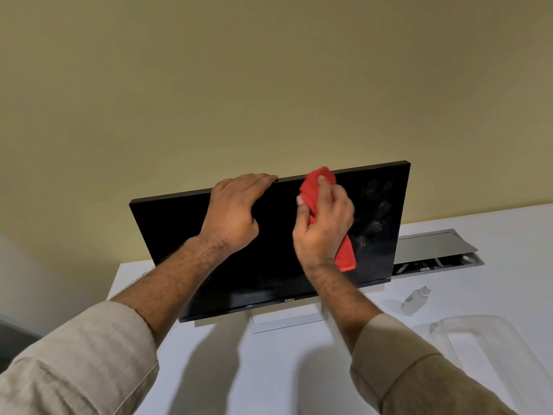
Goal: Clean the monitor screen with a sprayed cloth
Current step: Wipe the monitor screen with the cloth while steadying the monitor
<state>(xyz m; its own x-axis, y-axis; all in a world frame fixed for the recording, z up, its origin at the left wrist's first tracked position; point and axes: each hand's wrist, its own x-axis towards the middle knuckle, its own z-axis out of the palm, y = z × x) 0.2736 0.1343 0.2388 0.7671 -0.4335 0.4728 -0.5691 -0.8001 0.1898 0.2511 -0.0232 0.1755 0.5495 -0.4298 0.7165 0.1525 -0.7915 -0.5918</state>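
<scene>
— Both hands are up at the monitor, yes? What is each doing?

— Right hand [324, 223] is closed around a red cloth [317, 181], bunched in the fist, thumb and fingertips pinching its upper part. The top of the cloth presses against the screen just below the upper edge, right of centre; a loose tail hangs out under the wrist and lies over the glass. Left hand [233, 211] holds nothing. It rests on the top edge of the monitor [185, 235], fingers loosely curled over the rim toward the back, thumb down on the front of the panel.

— And the screen itself?

— Dark, switched off by the look of it, tilted back a little. Pale smudges or speckles show on the right part of the glass, just beside the cloth. A small logo sits on the bottom bezel. The monitor stands on a flat pale stand [287, 322] on a white desk [269, 378], close to a yellowish wall [269, 70].

— Anything else on the desk?

— A small white spray bottle [416, 301] lies on its side to the right of the stand, apart from both hands. Nearer the camera on that side is a clear plastic container [484, 327]. Behind the monitor's right edge, a grey cable hatch [434, 247] in the desk stands open.
</scene>
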